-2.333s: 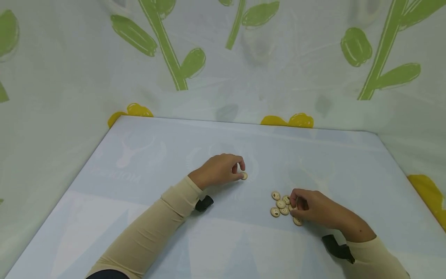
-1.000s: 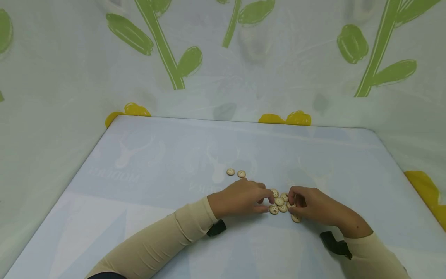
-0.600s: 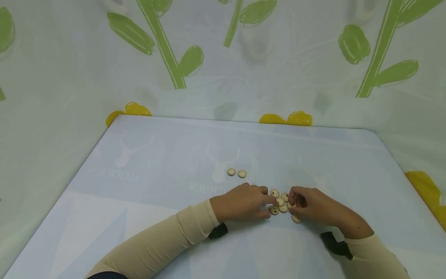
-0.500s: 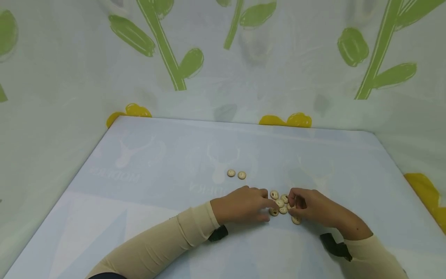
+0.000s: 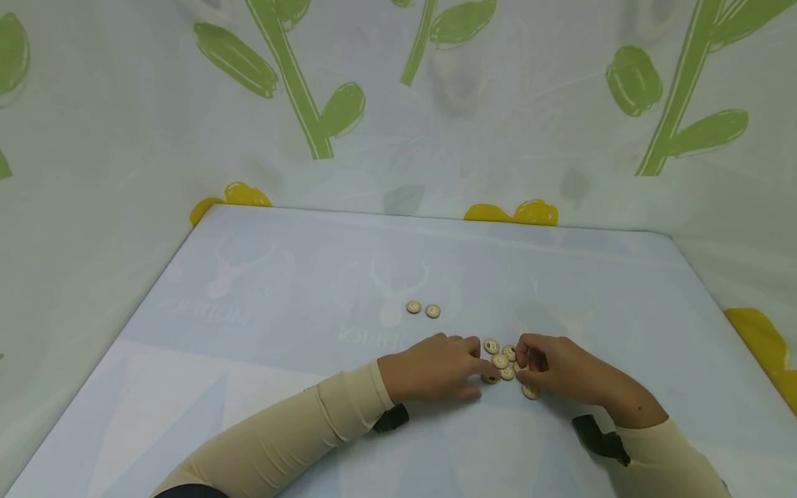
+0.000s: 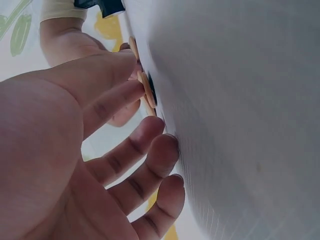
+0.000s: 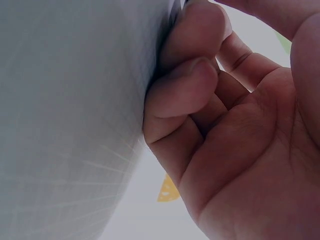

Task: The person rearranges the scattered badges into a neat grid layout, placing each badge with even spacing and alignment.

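"While the left hand (image 5: 431, 366) rests its outstretched forefinger on a flat, round, pale wooden disc (image 5: 489, 380), its thumb stands apart."

"And the right hand (image 5: 565, 368)?"

"Its thumb and forefinger pinch the rim of a second wooden disc (image 5: 518, 369)."

"What lies around them?"

"Five more wooden discs (image 5: 500, 361) cluster near the fingertips; two other discs (image 5: 414, 306) sit apart, farther across the white tabletop (image 5: 299, 277) patterned in pale blue."

"Beyond that?"

"Beige sleeves (image 5: 286, 432), and a whitish backdrop (image 5: 529, 138) printed with green leaves (image 5: 341, 109)."
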The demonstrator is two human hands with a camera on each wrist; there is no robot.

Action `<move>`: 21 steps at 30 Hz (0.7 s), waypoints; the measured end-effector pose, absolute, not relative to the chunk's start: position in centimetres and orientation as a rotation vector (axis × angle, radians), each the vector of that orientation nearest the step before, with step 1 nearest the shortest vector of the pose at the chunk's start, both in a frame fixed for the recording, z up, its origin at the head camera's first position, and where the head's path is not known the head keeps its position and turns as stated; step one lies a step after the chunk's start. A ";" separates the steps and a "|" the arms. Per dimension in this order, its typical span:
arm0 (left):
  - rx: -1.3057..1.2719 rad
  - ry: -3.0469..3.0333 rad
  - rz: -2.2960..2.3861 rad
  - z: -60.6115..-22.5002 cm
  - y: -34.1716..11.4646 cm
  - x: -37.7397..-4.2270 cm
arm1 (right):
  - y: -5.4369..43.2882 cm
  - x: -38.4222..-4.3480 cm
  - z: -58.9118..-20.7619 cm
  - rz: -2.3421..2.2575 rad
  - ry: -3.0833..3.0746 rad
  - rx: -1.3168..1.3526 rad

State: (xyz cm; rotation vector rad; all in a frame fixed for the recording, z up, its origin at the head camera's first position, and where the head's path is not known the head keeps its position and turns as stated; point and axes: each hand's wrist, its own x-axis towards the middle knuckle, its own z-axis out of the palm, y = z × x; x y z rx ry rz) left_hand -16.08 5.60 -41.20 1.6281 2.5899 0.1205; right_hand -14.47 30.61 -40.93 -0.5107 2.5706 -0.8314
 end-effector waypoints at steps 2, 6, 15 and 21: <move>1.632 2.599 0.124 -41.2 5.6 -16.1 | 30.6 -14.5 -40.9 -0.834 2.574 -0.509; 1.632 2.615 0.129 -41.2 5.6 -16.2 | 30.6 -14.5 -40.9 -0.841 2.565 -0.504; 1.611 2.651 0.204 -41.4 5.7 -16.3 | 30.7 -14.5 -41.2 -0.843 2.577 -0.506; 1.581 2.625 0.239 -41.3 5.7 -16.4 | 30.7 -14.5 -41.1 -0.845 2.561 -0.497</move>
